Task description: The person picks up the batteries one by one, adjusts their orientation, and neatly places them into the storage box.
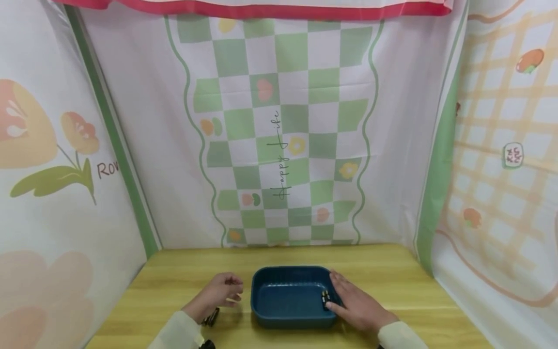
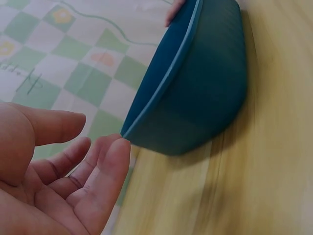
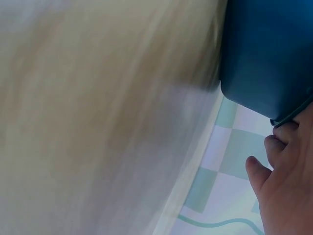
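Touching blue bin (image 1: 289,321): straight-fingered right hand (image 1: 361,304); left hand (image 1: 219,292) loosely curled.

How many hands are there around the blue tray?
2: the left hand is just left of the tray, apart from it in the head view; the right hand is at its right rim. No others show.

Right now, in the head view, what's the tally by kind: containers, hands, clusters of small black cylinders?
Containers: 1 (blue container)
Hands: 2 (left hand, right hand)
Clusters of small black cylinders: 2 (inside cluster, tabletop cluster; individual pieces unclear)
Total: 5
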Demonstrator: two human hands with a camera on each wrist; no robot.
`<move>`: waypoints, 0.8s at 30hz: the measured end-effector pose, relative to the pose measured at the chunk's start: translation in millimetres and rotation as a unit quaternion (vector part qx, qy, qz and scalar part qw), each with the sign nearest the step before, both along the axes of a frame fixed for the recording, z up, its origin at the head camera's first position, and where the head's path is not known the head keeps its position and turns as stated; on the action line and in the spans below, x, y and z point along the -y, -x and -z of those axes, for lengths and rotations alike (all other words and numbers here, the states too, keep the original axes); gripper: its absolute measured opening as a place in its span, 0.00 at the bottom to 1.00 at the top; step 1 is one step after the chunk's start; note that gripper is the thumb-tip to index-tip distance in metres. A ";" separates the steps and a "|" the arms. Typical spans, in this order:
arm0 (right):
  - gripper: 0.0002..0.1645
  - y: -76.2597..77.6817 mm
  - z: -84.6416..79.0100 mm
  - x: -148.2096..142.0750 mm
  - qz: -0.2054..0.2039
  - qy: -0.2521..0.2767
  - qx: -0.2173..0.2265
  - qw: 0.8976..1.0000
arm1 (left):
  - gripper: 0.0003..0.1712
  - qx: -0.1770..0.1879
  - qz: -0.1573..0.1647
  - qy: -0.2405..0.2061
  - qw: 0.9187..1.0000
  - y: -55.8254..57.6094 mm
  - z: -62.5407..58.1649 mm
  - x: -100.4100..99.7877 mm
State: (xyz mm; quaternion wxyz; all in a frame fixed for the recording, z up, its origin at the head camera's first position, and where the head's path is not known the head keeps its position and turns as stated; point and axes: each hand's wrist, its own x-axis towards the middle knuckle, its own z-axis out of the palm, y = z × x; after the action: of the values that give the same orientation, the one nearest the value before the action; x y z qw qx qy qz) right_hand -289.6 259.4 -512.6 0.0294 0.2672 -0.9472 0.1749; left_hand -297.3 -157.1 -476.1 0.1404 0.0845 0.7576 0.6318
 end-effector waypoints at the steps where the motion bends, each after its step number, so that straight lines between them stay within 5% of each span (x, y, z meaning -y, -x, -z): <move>1: 0.47 -0.1 0.1 0.0 0.000 0.001 0.002 1.000 | 0.12 0.002 -0.002 0.001 1.000 -1.0 0.7 2.8; 24: 0.46 3.1 4.1 0.3 0.004 0.000 -0.016 1.000 | 0.17 0.011 -0.064 0.037 0.997 -6.0 6.9 57.8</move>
State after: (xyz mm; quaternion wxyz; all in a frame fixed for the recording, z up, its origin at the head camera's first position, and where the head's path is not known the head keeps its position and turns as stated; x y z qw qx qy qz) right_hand -292.7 259.1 -516.7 0.0451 0.2666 -0.9474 0.1710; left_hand -291.3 -215.0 -483.0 0.1112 0.0239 0.7829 0.6117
